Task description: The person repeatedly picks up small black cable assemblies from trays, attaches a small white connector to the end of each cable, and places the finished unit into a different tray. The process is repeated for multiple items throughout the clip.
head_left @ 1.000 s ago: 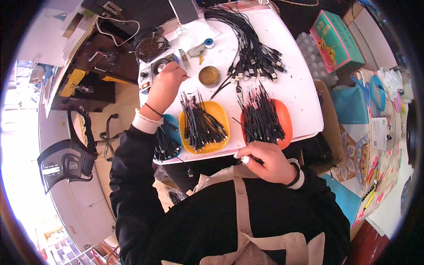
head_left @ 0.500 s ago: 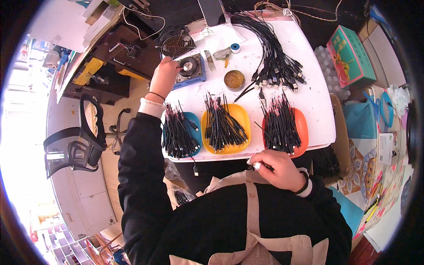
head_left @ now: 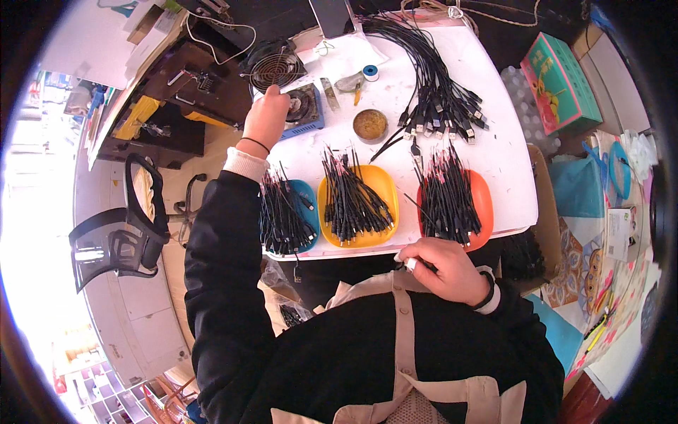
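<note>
My left hand [head_left: 267, 116] reaches over the far left of the white table, fingers pinched together beside a small blue device with a round dark pot on top [head_left: 306, 109]. Whatever it holds is hidden by the fingers. My right hand [head_left: 448, 271] is held closed near my chest, below the table's front edge; something small and white shows at its fingertips, too small to name. Between the hands, bundles of black cables with stripped ends lie in a blue tray [head_left: 308, 189], a yellow tray [head_left: 387, 189] and an orange tray [head_left: 483, 205].
A grilled fan [head_left: 277, 69] stands behind the blue device. A round tin of amber paste [head_left: 370, 126], a solder spool [head_left: 371, 73] and a large bundle of USB cables [head_left: 441, 99] lie farther back. A cable end [head_left: 297, 274] hangs off the front edge.
My left hand has shifted slightly toward the fan, and the shiny bright patch at the pot no longer shows. The hanging cable end has swung left. My right hand stays put.
</note>
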The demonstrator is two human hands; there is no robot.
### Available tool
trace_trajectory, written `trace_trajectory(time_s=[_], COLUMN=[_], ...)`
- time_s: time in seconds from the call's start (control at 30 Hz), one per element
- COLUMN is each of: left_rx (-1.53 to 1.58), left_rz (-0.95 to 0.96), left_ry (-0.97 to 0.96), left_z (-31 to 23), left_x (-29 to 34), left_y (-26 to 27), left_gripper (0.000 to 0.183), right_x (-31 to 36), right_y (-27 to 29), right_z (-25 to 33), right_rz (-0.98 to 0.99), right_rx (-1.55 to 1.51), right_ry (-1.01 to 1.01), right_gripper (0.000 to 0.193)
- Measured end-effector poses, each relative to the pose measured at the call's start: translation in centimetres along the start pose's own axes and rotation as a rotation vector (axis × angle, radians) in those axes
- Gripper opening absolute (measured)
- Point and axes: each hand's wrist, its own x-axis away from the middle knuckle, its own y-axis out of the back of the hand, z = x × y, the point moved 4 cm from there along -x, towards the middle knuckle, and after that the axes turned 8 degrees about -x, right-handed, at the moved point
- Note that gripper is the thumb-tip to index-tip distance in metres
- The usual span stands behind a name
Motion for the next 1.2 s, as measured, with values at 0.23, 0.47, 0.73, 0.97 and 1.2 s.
trace_trajectory(time_s=[0.23, 0.47, 0.73, 0.97, 1.2], left_rx=[0.182, 1.312, 2.265, 2.000, 1.615], left_rz=[-0.139, -0.102, -0.048, -0.051, -0.108], left_ry=[0.027, 0.422, 0.218, 0.064, 0.482], left_z=[0.1, -4.4, -19.7, -20.9, -15.3], left_x=[1.1, 9.6, 15.8, 16.3, 20.9], left_y=[2.9, 11.7, 19.3, 18.8, 10.0], left_gripper=[0.009, 0.008, 0.014, 0.051, 0.027], right_x=[0.9, 0.4, 0.5, 11.3, 23.0], right_y=[-0.2, -0.9, -5.0, 6.2, 17.0], right_z=[0.5, 1.9, 5.2, 7.9, 10.0], right_rz=[-0.038, -0.078, -0.138, -0.545, -1.145], right_rx=[0.005, -0.040, -0.107, -0.153, 0.186], right_ry=[0.011, -0.087, 0.357, 0.126, 0.029], right_gripper=[0.016, 0.015, 0.024, 0.013, 0.027])
